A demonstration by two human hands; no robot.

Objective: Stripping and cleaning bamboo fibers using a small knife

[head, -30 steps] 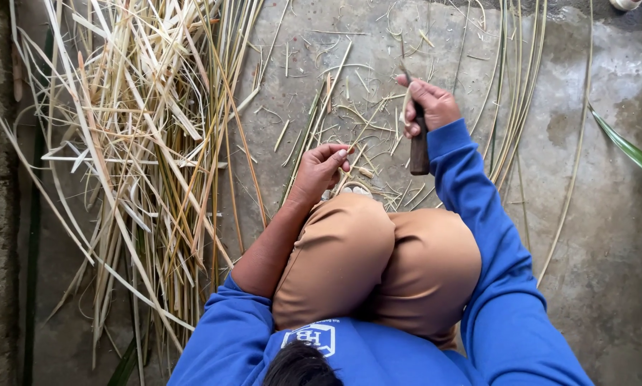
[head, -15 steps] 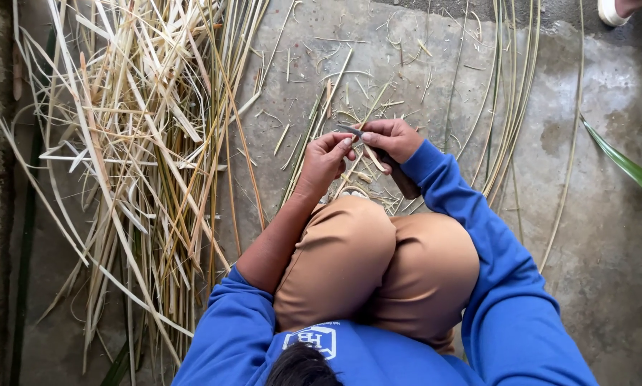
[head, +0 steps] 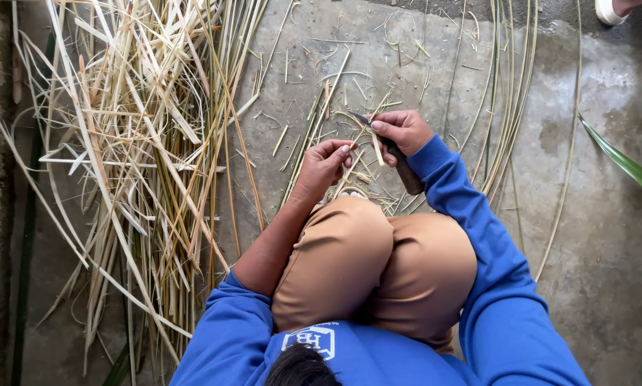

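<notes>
I squat on a concrete floor, my tan-clad knees (head: 378,264) below my hands. My left hand (head: 326,164) pinches a thin pale cane strip (head: 354,174) between thumb and fingers. My right hand (head: 405,131) is closed around a knife (head: 409,177) with a dark wooden handle. Its blade tip (head: 359,119) pokes out past my fingers, right at the strip. The two hands sit close together, just in front of my knees.
A big loose pile of split cane strips (head: 128,150) covers the floor to my left. Long thin canes (head: 510,107) lie to the right, with a green leaf (head: 629,169) beyond them. Another person's shoe (head: 609,10) shows at the top right. Short shavings (head: 335,86) litter the floor ahead.
My right hand has swung in from the right with the knife and met my left hand. Both now work on the strip together; the left hand has barely moved.
</notes>
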